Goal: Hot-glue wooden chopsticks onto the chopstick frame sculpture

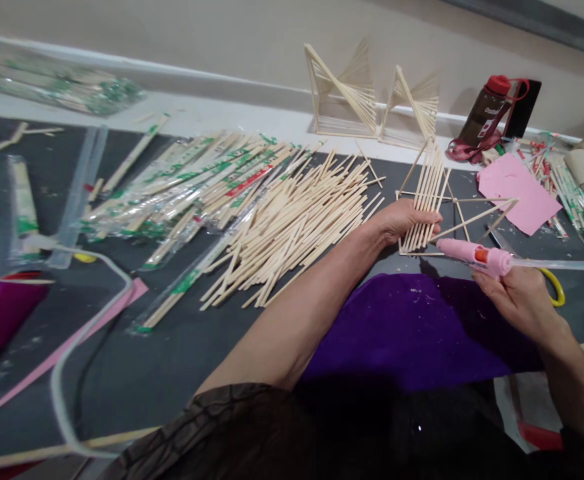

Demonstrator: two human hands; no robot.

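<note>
My left hand [406,219] grips a frame of wooden chopsticks [429,183], its fingers closed around a row of slanted sticks. The frame stands on the dark grey table [212,373]. In my right hand [519,297] is a pink hot glue gun [475,256], with a long clear glue stick [562,265] jutting from its back. The gun's nozzle points at the lower end of the slanted sticks, close to my left fingers; whether it touches them I cannot tell. Left of the frame lies a heap of loose chopsticks [297,223].
Wrapped chopsticks [197,173] lie left of the heap. Two stick frames [345,90] stand along the wall beside a red-capped bottle [487,110]. Pink paper [519,193] and yellow-handled scissors [555,288] are on the right. A white cable [62,373] loops across the left.
</note>
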